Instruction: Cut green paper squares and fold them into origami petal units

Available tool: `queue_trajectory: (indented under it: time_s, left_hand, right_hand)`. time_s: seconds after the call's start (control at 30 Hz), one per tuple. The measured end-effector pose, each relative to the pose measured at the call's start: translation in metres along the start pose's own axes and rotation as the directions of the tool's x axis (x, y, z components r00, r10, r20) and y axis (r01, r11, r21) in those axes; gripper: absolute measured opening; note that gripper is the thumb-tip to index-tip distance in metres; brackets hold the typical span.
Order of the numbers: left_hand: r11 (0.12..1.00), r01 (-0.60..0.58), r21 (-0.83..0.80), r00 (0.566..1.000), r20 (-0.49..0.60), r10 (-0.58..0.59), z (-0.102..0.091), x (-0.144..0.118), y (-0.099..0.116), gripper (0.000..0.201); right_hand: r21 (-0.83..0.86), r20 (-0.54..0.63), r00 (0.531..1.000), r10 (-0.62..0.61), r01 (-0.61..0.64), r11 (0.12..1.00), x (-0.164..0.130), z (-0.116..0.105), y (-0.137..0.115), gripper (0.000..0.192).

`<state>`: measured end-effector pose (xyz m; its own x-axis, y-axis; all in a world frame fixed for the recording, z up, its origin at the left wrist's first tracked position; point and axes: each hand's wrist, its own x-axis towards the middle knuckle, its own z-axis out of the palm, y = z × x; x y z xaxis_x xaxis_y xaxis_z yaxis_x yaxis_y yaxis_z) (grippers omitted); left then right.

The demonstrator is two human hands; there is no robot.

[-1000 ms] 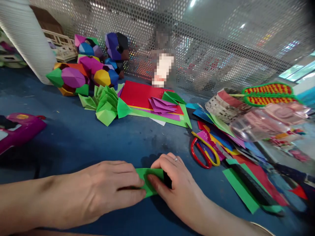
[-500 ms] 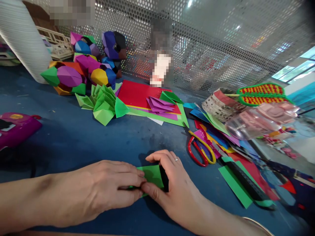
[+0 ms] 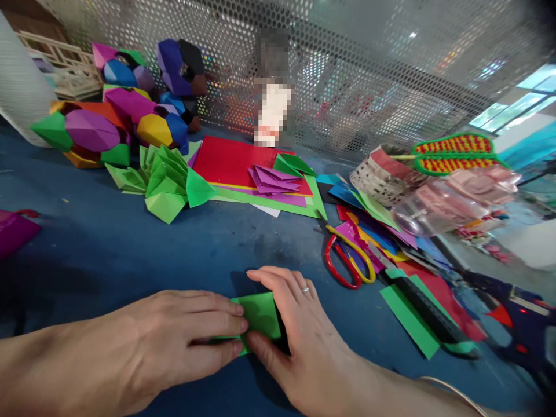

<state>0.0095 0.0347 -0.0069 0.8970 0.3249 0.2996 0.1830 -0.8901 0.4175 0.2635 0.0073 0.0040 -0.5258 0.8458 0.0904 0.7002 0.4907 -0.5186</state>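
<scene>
A small piece of green paper (image 3: pixel 259 315) lies on the blue table (image 3: pixel 130 249) near the front edge. My left hand (image 3: pixel 174 341) lies flat on its left part, fingertips pressed onto the paper. My right hand (image 3: pixel 299 330) holds the right side, thumb under or against the edge and fingers curled over the top; a ring sits on one finger. Most of the paper is hidden under both hands.
Folded green paper units (image 3: pixel 167 179) and coloured paper balls (image 3: pixel 125 110) sit at the back left. Red and green sheets (image 3: pixel 243 168) with purple folds lie in the middle. Red-and-yellow scissors (image 3: pixel 347 260) and scattered paper strips lie right. A perforated metal wall (image 3: pixel 347 75) stands behind.
The view has shifted, so everything sits further left in the frame. My right hand's fingers have slid over the green paper; both hands still press it in the same spot.
</scene>
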Motion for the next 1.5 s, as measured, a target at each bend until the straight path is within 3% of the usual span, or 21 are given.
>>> queue_trajectory:
  time_s: [0.13, 0.47, 0.57, 0.67, 0.77, 0.87, 1.0, 1.13, 1.23, 1.33, 1.4, 1.5]
  left_hand:
    - [0.998, -0.043, 0.042, 0.992, 0.117, 0.038, 0.001, -0.006, -0.004, 0.066]
    - [0.997, -0.079, 0.027, 0.996, 0.054, 0.077, -0.009, 0.006, 0.001, 0.056]
    - [0.997, -0.075, 0.013, 0.997, -0.006, 0.075, -0.013, 0.010, 0.004, 0.052]
    - [0.998, -0.060, -0.003, 0.997, -0.041, 0.060, -0.016, 0.012, 0.006, 0.049]
    - [0.998, -0.053, -0.025, 0.997, -0.049, 0.052, -0.019, 0.013, 0.006, 0.050]
    - [0.996, -0.061, -0.060, 0.997, -0.057, 0.057, -0.020, 0.013, 0.005, 0.052]
    - [0.991, -0.068, -0.114, 0.998, -0.016, 0.067, -0.020, 0.011, -0.003, 0.054]
    - [0.980, -0.052, -0.190, 0.996, 0.056, 0.063, -0.018, 0.008, -0.014, 0.055]
    - [0.981, 0.000, -0.193, 0.991, 0.128, 0.025, -0.019, 0.005, -0.018, 0.049]
    - [0.976, 0.049, -0.211, 0.987, 0.159, -0.016, -0.022, 0.003, -0.018, 0.059]
    - [0.966, 0.076, -0.247, 0.986, 0.164, -0.035, -0.023, 0.003, -0.017, 0.071]
    - [0.950, 0.125, -0.286, 0.980, 0.183, -0.074, -0.023, 0.001, -0.017, 0.088]
  right_hand:
    - [-0.011, 0.030, 0.999, 0.015, -0.015, 1.000, -0.004, -0.003, 0.004, 0.058]
    - [-0.061, 0.020, 1.000, -0.020, 0.021, 0.998, -0.019, -0.011, 0.013, 0.055]
    - [0.038, -0.068, 0.997, -0.027, 0.030, 0.999, -0.020, -0.009, 0.015, 0.042]
    - [0.114, -0.251, 0.968, 0.014, 0.016, 0.993, -0.017, -0.012, 0.024, 0.026]
    - [-0.036, -0.395, 0.917, 0.051, -0.071, 0.997, -0.011, -0.028, 0.043, 0.021]
    - [-0.327, -0.391, 0.909, 0.143, -0.282, 0.902, -0.006, -0.050, 0.067, 0.023]
    - [-0.394, -0.349, 0.908, 0.230, -0.365, 0.844, -0.002, -0.067, 0.091, 0.022]
    - [-0.371, -0.294, 0.912, 0.285, -0.384, 0.846, 0.002, -0.073, 0.098, 0.040]
    - [-0.329, -0.265, 0.905, 0.334, -0.410, 0.850, 0.002, -0.073, 0.088, 0.048]
    - [-0.221, -0.215, 0.913, 0.346, -0.391, 0.894, -0.003, -0.065, 0.055, 0.033]
    - [0.090, -0.190, 0.914, 0.359, -0.348, 0.933, -0.008, -0.054, 0.025, 0.028]
    - [0.393, -0.195, 0.918, 0.345, -0.250, 0.885, -0.011, -0.031, -0.015, 0.024]
